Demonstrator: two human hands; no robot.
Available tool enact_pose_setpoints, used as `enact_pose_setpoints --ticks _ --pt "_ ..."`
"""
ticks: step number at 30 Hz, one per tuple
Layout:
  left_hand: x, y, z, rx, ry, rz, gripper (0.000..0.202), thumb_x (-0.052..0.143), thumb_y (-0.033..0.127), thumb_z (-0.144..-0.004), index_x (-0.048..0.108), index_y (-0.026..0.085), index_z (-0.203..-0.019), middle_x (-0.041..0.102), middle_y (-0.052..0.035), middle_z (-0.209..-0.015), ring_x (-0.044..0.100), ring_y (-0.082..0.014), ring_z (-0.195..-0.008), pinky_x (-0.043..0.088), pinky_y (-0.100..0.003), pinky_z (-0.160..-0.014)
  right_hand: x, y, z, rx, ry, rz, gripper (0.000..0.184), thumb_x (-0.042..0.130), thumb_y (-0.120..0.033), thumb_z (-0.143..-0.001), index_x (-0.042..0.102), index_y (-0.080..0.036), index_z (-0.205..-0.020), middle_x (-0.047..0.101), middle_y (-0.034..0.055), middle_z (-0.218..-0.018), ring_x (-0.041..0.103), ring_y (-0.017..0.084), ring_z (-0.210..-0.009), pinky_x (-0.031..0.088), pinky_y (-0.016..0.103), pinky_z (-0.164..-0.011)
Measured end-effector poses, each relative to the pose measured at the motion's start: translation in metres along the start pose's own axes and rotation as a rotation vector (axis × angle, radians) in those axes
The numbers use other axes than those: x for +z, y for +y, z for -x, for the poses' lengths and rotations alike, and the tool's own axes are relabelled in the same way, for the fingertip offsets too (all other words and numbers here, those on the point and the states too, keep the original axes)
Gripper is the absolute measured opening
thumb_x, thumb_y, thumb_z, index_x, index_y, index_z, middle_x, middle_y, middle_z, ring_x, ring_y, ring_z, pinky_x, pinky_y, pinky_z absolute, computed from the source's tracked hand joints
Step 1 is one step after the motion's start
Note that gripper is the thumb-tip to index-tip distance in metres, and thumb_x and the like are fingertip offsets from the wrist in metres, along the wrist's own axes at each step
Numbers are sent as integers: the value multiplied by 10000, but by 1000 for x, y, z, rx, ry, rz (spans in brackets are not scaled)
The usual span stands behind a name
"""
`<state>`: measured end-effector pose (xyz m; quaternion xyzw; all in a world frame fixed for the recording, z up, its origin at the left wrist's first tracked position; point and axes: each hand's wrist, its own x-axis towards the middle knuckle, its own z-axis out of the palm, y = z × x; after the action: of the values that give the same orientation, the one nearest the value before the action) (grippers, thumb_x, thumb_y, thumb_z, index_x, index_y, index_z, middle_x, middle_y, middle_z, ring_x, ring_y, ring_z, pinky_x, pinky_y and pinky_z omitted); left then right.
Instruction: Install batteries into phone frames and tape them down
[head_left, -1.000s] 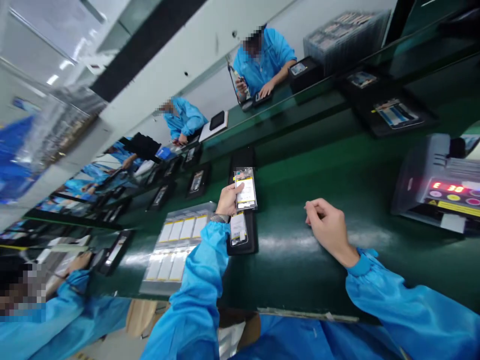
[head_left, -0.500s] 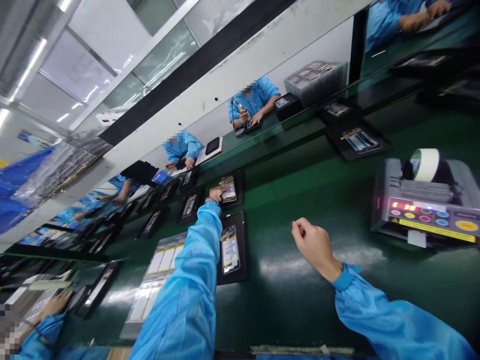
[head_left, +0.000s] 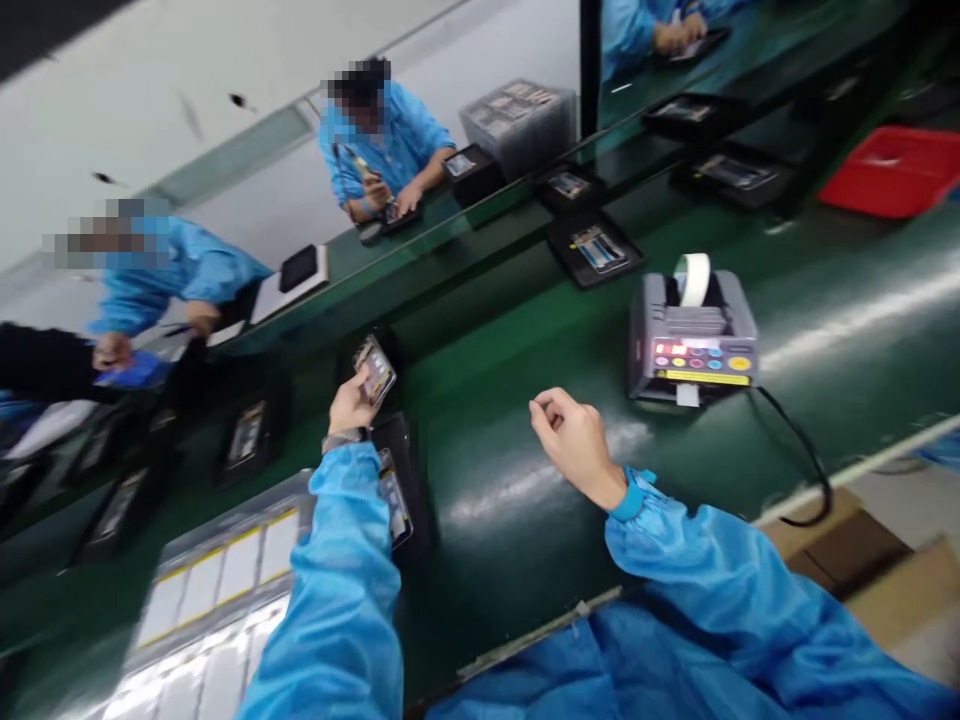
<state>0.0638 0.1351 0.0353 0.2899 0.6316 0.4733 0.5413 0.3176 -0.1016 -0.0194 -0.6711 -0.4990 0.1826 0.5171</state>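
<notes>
My left hand (head_left: pixel 350 407) grips an opened phone (head_left: pixel 378 371) by its near edge, tilted up over a dark tray. Just nearer to me, a second opened phone (head_left: pixel 395 503) lies in a black tray (head_left: pixel 421 520), partly covered by my left sleeve. My right hand (head_left: pixel 574 442) hovers above the green bench (head_left: pixel 495 560) with its fingers curled and thumb against them; nothing shows in it. Farther right stands a grey tape dispenser (head_left: pixel 694 335) with a white tape roll and a short white strip sticking out in front.
A clear tray of white flat packs (head_left: pixel 217 575) lies at the left. Several black trays with phones stand along the bench, one at the back (head_left: pixel 596 250). A red bin (head_left: pixel 892 170) sits far right. Co-workers in blue work across the bench. A black cable (head_left: pixel 802 450) hangs over the edge.
The phone under my left hand has been lifted from its tray and tilted. My view has turned to the right, bringing the red bin and bench edge into sight.
</notes>
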Motion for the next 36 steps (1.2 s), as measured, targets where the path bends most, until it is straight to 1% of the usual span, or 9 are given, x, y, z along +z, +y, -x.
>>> enact_pose_setpoints --ticks 3,7,9,12,19,27,30,34,36 --pt "-1 -29 37 -80 -76 112 144 554 153 -1010 680 111 -954 698 -2 -714 640 -85 -555 551 -167 -574 -48 -8 21 107 231 -112 241 614 -413 -974 673 -201 -877 622 -2 -610 585 155 -536 436 264 -563" --pt "-2 -75 94 -150 -177 142 120 584 131 -972 702 115 -983 746 -26 -785 695 -114 -582 609 -206 -584 -114 11 35 315 570 -128 335 764 -506 -845 697 -179 -872 663 36 -632 598 182 -514 478 299 -515" --pt "-3 -95 115 -150 -214 128 80 665 122 -909 702 120 -980 755 -30 -801 708 -130 -598 633 -237 -622 -133 28 30 385 596 -145 392 797 -538 -788 697 -164 -848 671 58 -631 591 184 -487 457 298 -469" --pt "-6 -119 134 -127 -271 123 194 782 148 -813 690 136 -984 767 -41 -838 747 -176 -688 651 -287 -692 -142 43 20 458 550 -167 439 845 -551 -709 690 -146 -776 673 81 -617 574 173 -452 419 282 -422" --pt "-19 -137 144 -72 -338 147 542 961 346 -600 661 157 -1009 775 -61 -916 768 -253 -855 648 -357 -762 -132 34 11 493 519 -291 407 888 -481 -638 686 -136 -709 694 87 -629 608 166 -460 457 252 -421" --pt "-16 -144 146 -30 -319 174 620 981 462 -526 643 157 -947 770 -66 -901 753 -241 -797 623 -346 -721 -128 26 19 456 542 -274 213 854 -295 -640 724 -141 -709 628 36 -557 584 142 -467 494 250 -468" --pt "-12 -153 144 16 -310 202 606 971 493 -541 626 161 -914 762 -60 -873 744 -228 -770 618 -348 -716 -101 14 35 428 417 -293 247 857 -324 -668 733 -132 -761 614 11 -544 549 122 -457 456 233 -472" --pt "-6 -166 145 74 -283 219 585 947 522 -584 600 175 -903 761 -60 -900 741 -220 -787 614 -347 -723 -36 -8 62 440 -12 -291 256 813 -395 -793 736 -152 -821 608 -6 -543 526 118 -469 437 238 -500" --pt "-3 -171 146 98 -274 222 561 931 517 -618 594 176 -910 764 -70 -938 744 -219 -801 615 -348 -730 -5 -15 70 439 -161 -291 300 797 -448 -819 730 -156 -831 613 -2 -555 523 120 -478 435 242 -502"
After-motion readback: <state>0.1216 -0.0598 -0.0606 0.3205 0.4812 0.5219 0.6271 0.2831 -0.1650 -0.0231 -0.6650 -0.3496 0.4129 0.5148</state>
